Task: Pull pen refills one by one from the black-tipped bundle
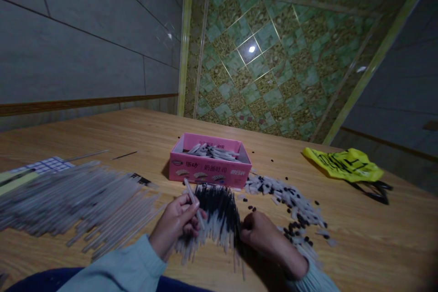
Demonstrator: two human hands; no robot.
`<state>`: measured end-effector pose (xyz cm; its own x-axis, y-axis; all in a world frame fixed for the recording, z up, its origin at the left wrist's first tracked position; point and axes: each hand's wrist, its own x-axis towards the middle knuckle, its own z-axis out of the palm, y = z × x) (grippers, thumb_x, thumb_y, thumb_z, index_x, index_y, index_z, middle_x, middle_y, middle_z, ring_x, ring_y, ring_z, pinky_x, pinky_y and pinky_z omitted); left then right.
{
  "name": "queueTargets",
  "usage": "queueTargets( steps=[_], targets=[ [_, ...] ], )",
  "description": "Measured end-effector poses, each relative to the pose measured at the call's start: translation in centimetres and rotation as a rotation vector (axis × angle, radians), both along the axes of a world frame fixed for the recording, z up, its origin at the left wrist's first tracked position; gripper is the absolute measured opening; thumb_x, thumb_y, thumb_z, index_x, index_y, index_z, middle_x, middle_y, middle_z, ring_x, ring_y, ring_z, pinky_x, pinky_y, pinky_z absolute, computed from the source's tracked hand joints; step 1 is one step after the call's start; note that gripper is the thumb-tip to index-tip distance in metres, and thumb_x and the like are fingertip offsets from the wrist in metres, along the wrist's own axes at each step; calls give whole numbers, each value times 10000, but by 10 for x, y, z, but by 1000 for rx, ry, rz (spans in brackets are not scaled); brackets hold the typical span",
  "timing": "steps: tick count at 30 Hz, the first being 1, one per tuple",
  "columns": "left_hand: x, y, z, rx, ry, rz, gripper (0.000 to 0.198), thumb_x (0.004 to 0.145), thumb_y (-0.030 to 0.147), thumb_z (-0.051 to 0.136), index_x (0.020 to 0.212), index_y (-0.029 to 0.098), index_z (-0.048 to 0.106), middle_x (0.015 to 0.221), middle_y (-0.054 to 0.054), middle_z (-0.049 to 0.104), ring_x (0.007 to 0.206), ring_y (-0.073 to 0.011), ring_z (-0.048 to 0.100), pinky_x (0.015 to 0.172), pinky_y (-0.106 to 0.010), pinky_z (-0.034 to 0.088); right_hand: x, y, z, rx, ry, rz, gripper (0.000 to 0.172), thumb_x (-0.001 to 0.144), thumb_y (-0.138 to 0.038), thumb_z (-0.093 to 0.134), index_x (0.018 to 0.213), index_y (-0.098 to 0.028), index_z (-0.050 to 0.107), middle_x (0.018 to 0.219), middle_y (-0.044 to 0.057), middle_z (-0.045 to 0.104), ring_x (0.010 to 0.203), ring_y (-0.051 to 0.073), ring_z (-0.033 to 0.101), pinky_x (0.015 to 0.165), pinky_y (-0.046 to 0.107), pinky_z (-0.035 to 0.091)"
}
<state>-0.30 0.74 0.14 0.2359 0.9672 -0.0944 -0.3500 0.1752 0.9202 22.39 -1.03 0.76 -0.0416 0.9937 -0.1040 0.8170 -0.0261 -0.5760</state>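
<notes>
My left hand (178, 221) is closed around a thin pale pen tube (191, 196) that sticks up and away from it. My right hand (260, 232) is curled in a loose fist on the table, right beside a fanned pile of black-tipped refills (219, 214); what it pinches is too small to see. A large heap of grey pen tubes (78, 205) lies to the left of my left hand. Small white and black caps (290, 205) are scattered to the right of my right hand.
A pink cardboard box (208, 171) with several assembled pieces stands just beyond the refills. A yellow plastic bag (345, 164) lies at the far right of the wooden table (376, 246). A printed sheet (48, 164) sits at the far left.
</notes>
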Motion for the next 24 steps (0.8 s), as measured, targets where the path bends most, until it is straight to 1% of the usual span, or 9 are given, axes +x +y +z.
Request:
queueTargets(
  steps=[2, 4, 5, 7, 9, 13, 17, 21, 24],
  targets=[
    [-1, 1, 1, -101, -147, 46, 113, 759, 164, 620, 820, 125, 534, 672, -64, 690, 447, -82, 575, 395, -171, 494, -7, -4, 5, -13, 111, 20, 90, 568, -157, 447, 485, -184, 429, 453, -45, 385, 431, 80, 372, 411, 205, 235],
    [-3, 4, 0, -189, -260, 88, 45, 797, 82, 547, 839, 98, 549, 695, -91, 698, 465, -77, 599, 433, -162, 518, -18, -13, 11, -75, 290, 98, 66, 589, -187, 439, 524, -186, 433, 470, -53, 394, 418, 69, 367, 408, 182, 275],
    [-4, 5, -1, -221, -291, 103, 62, 814, 56, 507, 841, 89, 552, 699, -100, 699, 461, -70, 602, 444, -152, 522, -24, -18, 13, -126, 397, 150, 59, 593, -201, 446, 536, -186, 442, 461, -61, 388, 400, 63, 361, 400, 172, 287],
    [-6, 8, -2, -257, -313, 120, 111, 840, 36, 446, 838, 79, 549, 697, -107, 697, 449, -54, 601, 452, -131, 521, -36, -29, 18, -312, 740, 259, 45, 561, -187, 492, 526, -175, 465, 424, -71, 399, 357, 52, 365, 376, 158, 292],
    [-6, 9, -2, -288, -334, 127, 123, 848, 32, 431, 834, 78, 545, 698, -106, 694, 446, -48, 601, 446, -117, 517, -44, -37, 19, -424, 928, 284, 36, 534, -148, 526, 522, -162, 495, 402, -73, 431, 334, 47, 389, 359, 145, 294],
    [-6, 7, 2, -327, -361, 119, 123, 845, 27, 435, 822, 78, 544, 701, -108, 690, 438, -51, 600, 423, -116, 514, -47, -40, 17, -434, 1014, 252, 41, 529, -118, 543, 521, -150, 519, 381, -82, 436, 311, 34, 368, 326, 132, 252],
    [-4, 5, 5, -336, -369, 109, 133, 849, 32, 429, 808, 81, 545, 684, -111, 688, 430, -55, 598, 413, -121, 513, -43, -36, 12, -448, 1017, 256, 63, 536, -100, 530, 508, -152, 507, 361, -91, 403, 295, 27, 327, 315, 141, 217],
    [-4, 5, 5, -333, -357, 103, 126, 847, 37, 436, 809, 90, 543, 684, -102, 690, 429, -53, 596, 413, -120, 509, -43, -36, 9, -476, 1004, 239, 69, 530, -80, 529, 518, -147, 520, 363, -83, 433, 293, 30, 353, 312, 139, 219],
    [-4, 4, 4, -318, -338, 88, 112, 843, 44, 451, 799, 97, 540, 702, -101, 695, 432, -47, 592, 423, -118, 508, -45, -38, 12, -492, 1029, 212, 62, 521, -90, 543, 525, -149, 520, 366, -84, 442, 294, 29, 361, 311, 137, 220]
  ],
)
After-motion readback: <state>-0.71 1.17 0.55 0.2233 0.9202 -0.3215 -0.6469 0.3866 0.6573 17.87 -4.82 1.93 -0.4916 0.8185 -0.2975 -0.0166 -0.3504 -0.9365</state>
